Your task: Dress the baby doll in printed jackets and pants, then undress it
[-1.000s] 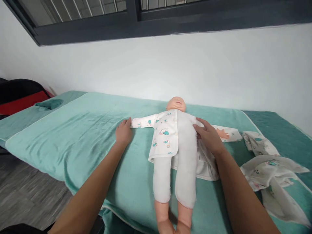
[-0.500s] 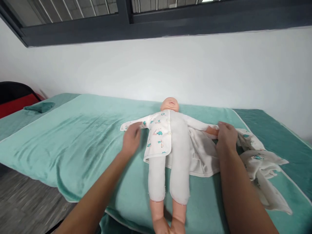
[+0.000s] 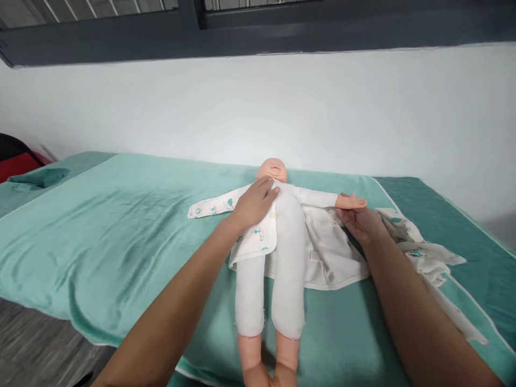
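A baby doll [image 3: 288,258] lies on its back with its head toward the wall. A white jacket with green prints [image 3: 256,236] covers one side of its chest and the arm on the left. The jacket's other half [image 3: 334,258] is spread beneath the doll on the right. My left hand [image 3: 256,203] rests on the jacket's chest near the collar, fingers stretched and thumb apart. My right hand [image 3: 360,220] is palm up under the doll's bare hand [image 3: 350,201], its fingers curled round the wrist and partly hidden behind it.
Crumpled printed baby clothes [image 3: 431,258] lie to the right of my right forearm. A green blanket [image 3: 121,231] covers the bed, with a darker green band [image 3: 451,231] at the right. Behind stands a white wall [image 3: 201,113] below a dark window frame [image 3: 258,37]. A red and black object [image 3: 16,158] is at far left.
My left hand has moved from the sleeve on the left to the jacket's chest. My right hand has turned palm up under the doll's wrist, and the doll's hand now shows. The view has shifted slightly.
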{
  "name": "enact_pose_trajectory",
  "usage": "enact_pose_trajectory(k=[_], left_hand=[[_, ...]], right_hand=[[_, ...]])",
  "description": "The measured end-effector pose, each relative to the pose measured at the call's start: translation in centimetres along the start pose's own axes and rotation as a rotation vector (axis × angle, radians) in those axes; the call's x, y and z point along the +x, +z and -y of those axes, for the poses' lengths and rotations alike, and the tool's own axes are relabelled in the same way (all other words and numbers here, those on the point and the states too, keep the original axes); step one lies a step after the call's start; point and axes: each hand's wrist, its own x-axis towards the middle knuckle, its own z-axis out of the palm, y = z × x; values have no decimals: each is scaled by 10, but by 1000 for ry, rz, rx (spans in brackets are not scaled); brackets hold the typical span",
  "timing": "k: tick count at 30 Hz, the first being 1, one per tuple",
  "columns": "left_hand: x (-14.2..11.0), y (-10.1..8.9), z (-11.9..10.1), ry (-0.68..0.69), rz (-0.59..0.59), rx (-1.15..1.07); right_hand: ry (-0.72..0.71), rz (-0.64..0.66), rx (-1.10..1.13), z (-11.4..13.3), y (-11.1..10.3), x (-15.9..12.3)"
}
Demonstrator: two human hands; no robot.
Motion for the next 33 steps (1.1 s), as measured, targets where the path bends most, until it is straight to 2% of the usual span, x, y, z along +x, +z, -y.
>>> enact_pose_trajectory(k=[3, 7, 10, 12, 14, 17, 19, 21, 23, 25, 30, 33], left_hand=[[15, 1, -12, 65, 60, 87], [35, 11, -31, 127, 180, 344], [52, 31, -52, 270, 302, 491], [63, 49, -66, 288, 375, 517], [71, 67, -77, 287, 389, 540], [77, 85, -86, 320, 343, 577], [79, 90, -86, 335, 340, 603], [80, 88, -84, 348, 350, 633], [80, 84, -81, 364, 350, 661], [80, 80, -80, 369, 342, 677], [78, 71, -78, 307, 370, 708], [76, 74, -78, 251, 430, 781]], right_hand=[[47, 24, 48, 4, 6, -9], [15, 29, -29, 3, 19, -16], [2, 48, -75, 3, 25, -19], [-18, 63, -113, 4, 27, -22], [-51, 85, -181, 6, 28, -24], [-132, 39, -431, 10, 27, -27], [-175, -9, -686, 12, 25, -28], [-165, 25, -911, 13, 23, -30], [-119, 115, -1019, 14, 21, -32], [-77, 149, -966, 16, 17, -34], [44, 4, -594, 33, 5, -37], [89, -13, -333, 44, 1, -44]])
